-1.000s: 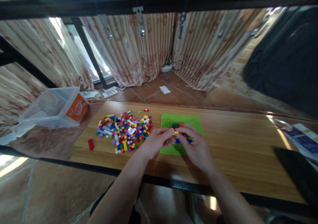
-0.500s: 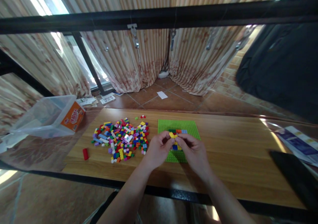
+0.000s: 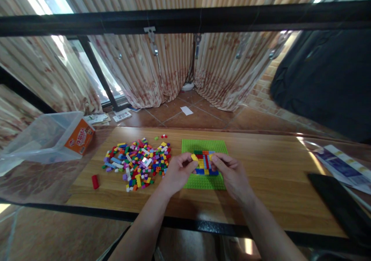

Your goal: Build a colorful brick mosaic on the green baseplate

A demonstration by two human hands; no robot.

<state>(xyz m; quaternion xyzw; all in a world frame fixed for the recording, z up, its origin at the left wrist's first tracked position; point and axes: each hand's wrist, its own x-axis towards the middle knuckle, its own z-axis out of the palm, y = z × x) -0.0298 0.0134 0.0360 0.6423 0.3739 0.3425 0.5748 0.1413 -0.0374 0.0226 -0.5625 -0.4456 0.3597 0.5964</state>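
My left hand (image 3: pixel 177 173) pinches a small yellow brick (image 3: pixel 194 157) between thumb and fingertips. Just across from it, my right hand (image 3: pixel 232 174) is closed around another yellow piece (image 3: pixel 211 158), mostly covered by the thumb and fingers. Both hands hover over a green baseplate (image 3: pixel 203 183). On that plate, between the hands, lies a block of joined bricks (image 3: pixel 201 163) in yellow, red, blue, light blue, green and orange. My fingers hide part of its left and right sides.
A heap of mixed loose bricks (image 3: pixel 138 161) spreads over the wooden table (image 3: pixel 269 176) to the left. A red piece (image 3: pixel 95 182) lies apart near the left end. Beyond it stands a clear plastic bin (image 3: pixel 43 137). A black flat object (image 3: pixel 333 199) rests at the right.
My hands have moved apart from a shared hold on yellow bricks, leaving one yellow piece in each. More of the joined bricks beneath now shows. The view has shifted slightly.
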